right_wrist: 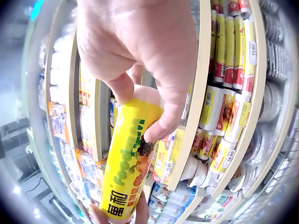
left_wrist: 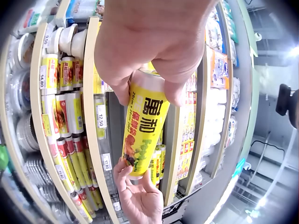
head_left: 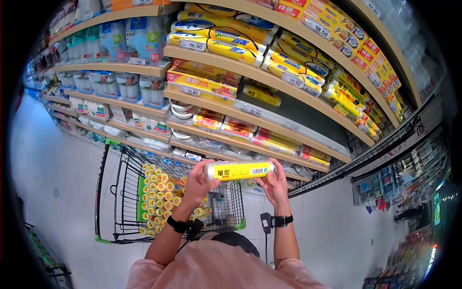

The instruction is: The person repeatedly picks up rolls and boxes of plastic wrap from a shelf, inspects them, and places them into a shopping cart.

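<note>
A roll of food bags with a yellow printed label lies level in front of the shelves, held between both hands. My left hand grips its left end, thumb and fingers on either side, as the left wrist view shows. At the other end, my right hand pinches the roll with its thumb and fingers. In the right wrist view the label carries green "food" lettering and pictures of food. A barcode faces up near the right-hand end in the head view.
Below left stands a wire shopping cart with many yellow-ended rolls piled inside. Shelves ahead hold more yellow rolls, boxes and plates, with price tags along the edges. Grey floor lies to the right.
</note>
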`<state>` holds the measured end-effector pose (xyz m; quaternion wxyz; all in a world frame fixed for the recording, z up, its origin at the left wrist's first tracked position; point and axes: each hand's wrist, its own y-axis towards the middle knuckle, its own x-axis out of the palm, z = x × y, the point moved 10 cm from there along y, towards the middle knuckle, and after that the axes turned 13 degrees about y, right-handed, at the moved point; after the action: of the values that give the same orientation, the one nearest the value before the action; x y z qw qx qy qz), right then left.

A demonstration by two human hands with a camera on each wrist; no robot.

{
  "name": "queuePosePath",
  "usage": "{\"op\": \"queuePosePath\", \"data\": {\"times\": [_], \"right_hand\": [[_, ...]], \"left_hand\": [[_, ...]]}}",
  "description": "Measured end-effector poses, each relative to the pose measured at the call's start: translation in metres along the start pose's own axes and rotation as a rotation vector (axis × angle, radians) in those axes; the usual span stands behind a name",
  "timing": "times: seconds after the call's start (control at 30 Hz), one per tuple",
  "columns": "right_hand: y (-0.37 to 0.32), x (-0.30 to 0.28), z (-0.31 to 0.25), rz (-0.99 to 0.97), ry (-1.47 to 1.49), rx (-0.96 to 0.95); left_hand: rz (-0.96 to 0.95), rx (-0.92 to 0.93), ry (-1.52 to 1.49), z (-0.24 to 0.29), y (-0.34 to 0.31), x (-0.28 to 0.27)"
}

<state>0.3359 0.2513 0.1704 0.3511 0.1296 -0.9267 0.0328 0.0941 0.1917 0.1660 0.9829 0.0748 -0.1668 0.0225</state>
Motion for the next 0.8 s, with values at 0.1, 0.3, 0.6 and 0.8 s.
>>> {"op": "queuePosePath", "data": {"times": [0.1, 0.3, 0.6, 0.8], "right_hand": [[0.002, -0.002, 0.015, 0.014, 0.060, 0.043], [0.011, -0.022, 0.068, 0.079, 0.151, 0.148], [0.006, -0.020, 0.079, 0.086, 0.133, 0.229], [0.006, -0.019, 0.081, 0.097, 0.064, 0.259]], "left_hand": [[-0.009, 0.071, 0.092, 0.012, -0.003, 0.009], [0.025, 0.286, 0.697, 0.053, -0.011, 0.042], [0.058, 0.458, 0.710, 0.075, -0.026, 0.067], [0.101, 0.447, 0.605, 0.067, -0.032, 0.073]]}}
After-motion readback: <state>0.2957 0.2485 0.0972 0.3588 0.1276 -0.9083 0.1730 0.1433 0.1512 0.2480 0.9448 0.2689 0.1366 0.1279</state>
